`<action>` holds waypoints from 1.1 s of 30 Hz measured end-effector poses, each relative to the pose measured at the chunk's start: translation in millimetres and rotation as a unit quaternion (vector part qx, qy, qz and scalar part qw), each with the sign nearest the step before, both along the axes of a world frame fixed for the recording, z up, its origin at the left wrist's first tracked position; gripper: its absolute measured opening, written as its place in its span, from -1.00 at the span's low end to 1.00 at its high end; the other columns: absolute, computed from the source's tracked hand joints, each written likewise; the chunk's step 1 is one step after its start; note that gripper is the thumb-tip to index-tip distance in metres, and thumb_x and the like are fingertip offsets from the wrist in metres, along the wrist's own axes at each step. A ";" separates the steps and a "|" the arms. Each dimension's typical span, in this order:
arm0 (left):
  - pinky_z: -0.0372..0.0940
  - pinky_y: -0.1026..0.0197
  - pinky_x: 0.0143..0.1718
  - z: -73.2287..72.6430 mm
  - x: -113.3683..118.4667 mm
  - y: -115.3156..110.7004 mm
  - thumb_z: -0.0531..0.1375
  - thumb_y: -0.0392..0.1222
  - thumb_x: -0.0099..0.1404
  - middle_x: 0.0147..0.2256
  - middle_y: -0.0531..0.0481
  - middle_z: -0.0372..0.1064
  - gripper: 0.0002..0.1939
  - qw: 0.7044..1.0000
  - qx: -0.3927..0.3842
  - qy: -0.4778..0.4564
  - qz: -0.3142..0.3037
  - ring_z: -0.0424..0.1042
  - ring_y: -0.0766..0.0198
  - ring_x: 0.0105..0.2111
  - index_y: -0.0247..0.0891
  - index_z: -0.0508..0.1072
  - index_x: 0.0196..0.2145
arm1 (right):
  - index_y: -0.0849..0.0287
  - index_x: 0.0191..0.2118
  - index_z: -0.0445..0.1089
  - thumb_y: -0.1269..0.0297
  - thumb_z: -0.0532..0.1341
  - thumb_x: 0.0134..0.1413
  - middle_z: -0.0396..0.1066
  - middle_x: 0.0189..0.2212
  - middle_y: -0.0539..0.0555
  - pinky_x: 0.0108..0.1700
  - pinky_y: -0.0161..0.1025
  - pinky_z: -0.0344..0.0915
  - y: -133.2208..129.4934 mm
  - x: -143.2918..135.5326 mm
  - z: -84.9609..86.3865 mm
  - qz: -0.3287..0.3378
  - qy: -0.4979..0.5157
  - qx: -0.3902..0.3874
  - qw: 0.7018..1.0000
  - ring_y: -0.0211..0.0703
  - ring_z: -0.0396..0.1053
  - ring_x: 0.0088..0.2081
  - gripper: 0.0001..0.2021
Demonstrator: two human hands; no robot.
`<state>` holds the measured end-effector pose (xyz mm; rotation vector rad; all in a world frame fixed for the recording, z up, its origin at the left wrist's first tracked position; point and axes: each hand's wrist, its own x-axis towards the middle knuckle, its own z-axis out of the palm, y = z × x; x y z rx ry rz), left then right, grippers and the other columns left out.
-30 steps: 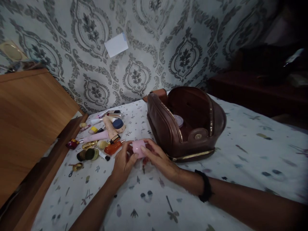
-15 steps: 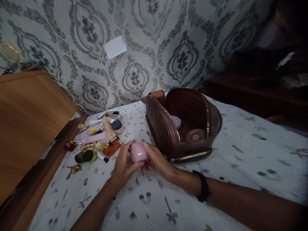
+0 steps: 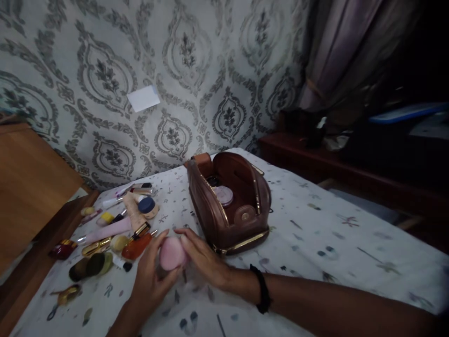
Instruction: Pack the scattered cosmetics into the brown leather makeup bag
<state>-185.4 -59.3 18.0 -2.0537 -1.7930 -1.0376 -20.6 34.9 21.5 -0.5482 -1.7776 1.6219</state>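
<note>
Between my two hands is a small rounded pink jar [image 3: 172,253], its smooth face turned up. My left hand [image 3: 151,267] grips it from the left with thumb and fingers. On the other side, the fingers of my right hand [image 3: 206,260] press against it; a black band circles that wrist. An unzipped brown leather bag [image 3: 203,210] stands just beyond my right hand, with a round pale compact [image 3: 224,195] inside. An orange bottle [image 3: 137,246] lies close to my left fingertips. The underside of the jar is hidden.
Cosmetics lie at the left: a pink tube [image 3: 108,231], a blue-lidded jar [image 3: 148,207], a dark red bottle [image 3: 63,249] and a gold hair clip [image 3: 68,295]. A wooden cabinet [image 3: 35,187] borders the left side. Dark red furniture [image 3: 291,157] stands at the right.
The view has swung right, so everything sits further left and lower. The pink jar is still between both hands, its top now facing me more. More of the bag's inside shows.
</note>
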 end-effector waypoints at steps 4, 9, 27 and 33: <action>0.45 -0.04 -0.18 -5.4 -3.3 0.3 0.14 0.13 0.32 0.00 -0.27 0.43 -0.26 0.993 0.062 0.096 0.019 0.52 -0.02 -0.15 -0.26 0.08 0.32 | 0.10 0.21 0.21 0.00 0.35 0.03 0.33 0.06 0.17 0.14 -0.07 0.24 -7.5 9.1 9.8 0.032 -0.021 0.098 0.994 0.01 0.33 0.07 -0.33; 0.40 -0.12 -0.19 -12.8 -5.9 -0.4 0.01 0.12 0.38 -0.08 -0.30 0.46 -0.29 0.977 0.111 0.179 0.028 0.48 -0.12 -0.15 -0.31 0.06 0.34 | 0.13 0.12 0.31 0.24 0.48 -0.24 0.36 -0.03 0.12 0.10 -0.08 0.27 -12.6 4.8 10.7 0.037 -0.056 0.144 0.987 0.02 0.35 0.02 -0.29; 0.13 -0.08 0.26 72.4 110.0 52.4 0.14 -0.26 0.37 -0.03 -0.29 0.49 -0.48 0.951 0.181 0.240 -0.074 0.34 -0.01 0.15 -0.48 0.23 0.23 | 0.11 -0.17 0.38 0.05 0.27 0.07 0.39 -0.27 0.02 -0.21 -0.26 0.29 48.7 95.4 142.2 -0.150 0.095 0.154 0.972 -0.14 0.33 -0.23 -0.71; -0.07 -0.20 0.35 55.1 141.4 72.3 0.02 -0.47 0.38 0.00 -0.32 0.51 -0.53 0.965 0.133 0.209 -0.087 0.41 0.06 0.12 -0.59 0.21 0.23 | 0.19 -0.28 0.38 -0.12 0.21 0.12 0.41 -0.35 0.07 -0.25 -0.26 0.35 87.5 90.5 133.6 -0.069 0.113 -0.110 0.985 -0.15 0.38 -0.29 -0.60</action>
